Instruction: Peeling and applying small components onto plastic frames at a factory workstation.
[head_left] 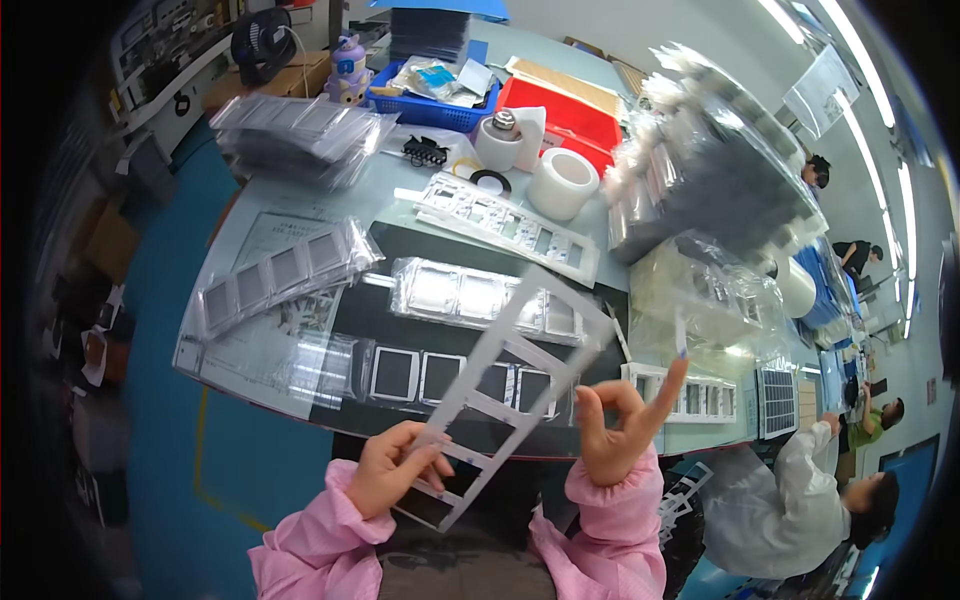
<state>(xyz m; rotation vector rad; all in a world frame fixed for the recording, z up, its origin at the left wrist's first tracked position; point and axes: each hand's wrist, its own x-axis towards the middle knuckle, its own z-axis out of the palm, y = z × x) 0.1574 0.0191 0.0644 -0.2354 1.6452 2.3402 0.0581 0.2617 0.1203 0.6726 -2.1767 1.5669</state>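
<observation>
The left hand [395, 470] is pinching a white frame [492, 408] by its lower end, and the frame leans over the near edge of the surface [350, 200]. The right hand [622, 428] is loosely spread beside it, index finger raised, with a small pale strip [681, 335] at the fingertip.
</observation>
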